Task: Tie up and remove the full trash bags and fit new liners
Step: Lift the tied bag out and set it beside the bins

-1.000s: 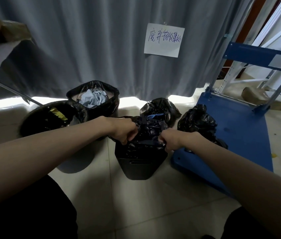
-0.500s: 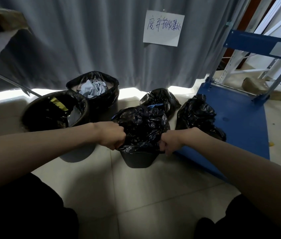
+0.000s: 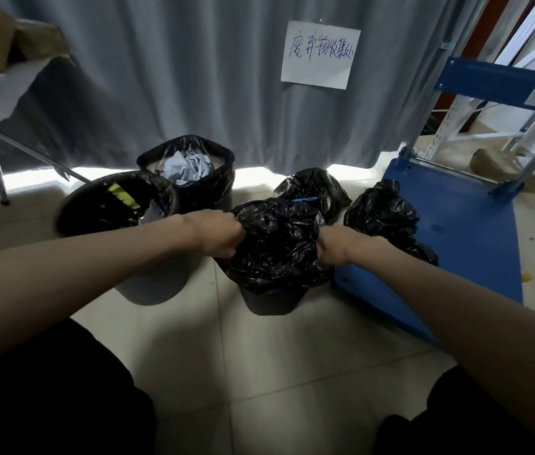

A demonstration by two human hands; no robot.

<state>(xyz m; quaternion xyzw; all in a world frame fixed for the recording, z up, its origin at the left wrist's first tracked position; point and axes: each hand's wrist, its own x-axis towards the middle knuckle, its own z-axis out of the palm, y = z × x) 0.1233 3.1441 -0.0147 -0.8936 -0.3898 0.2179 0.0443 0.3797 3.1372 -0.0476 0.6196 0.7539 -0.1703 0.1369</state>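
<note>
Setting: indoor waste-collection corner of a storeroom or workplace. Evidence: handwritten paper sign [image 3: 321, 55] pinned to a grey curtain [image 3: 174, 77]; lined trash bins [image 3: 190, 174] and tied black trash bags [image 3: 381, 211] grouped on a tiled floor [image 3: 259, 372]; blue platform trolley [image 3: 456, 224] beside them; white slotted metal shelving [image 3: 450, 119] and a cardboard box [image 3: 496, 162] behind the trolley.

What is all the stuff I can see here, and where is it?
Held bag: 1, black, in the centre bin, gripped on both sides.
Centre bin: 1, dark, on the floor.
Lined bins: 2, black liners, left and behind it.
Tied bags: 2, black, behind the held bag and on the cart.
Cart: 1, blue, right.
Curtain: 1, grey, behind.
Sign: 1, white, on the curtain.
Hands: left, right, each gripping the held bag.
</note>
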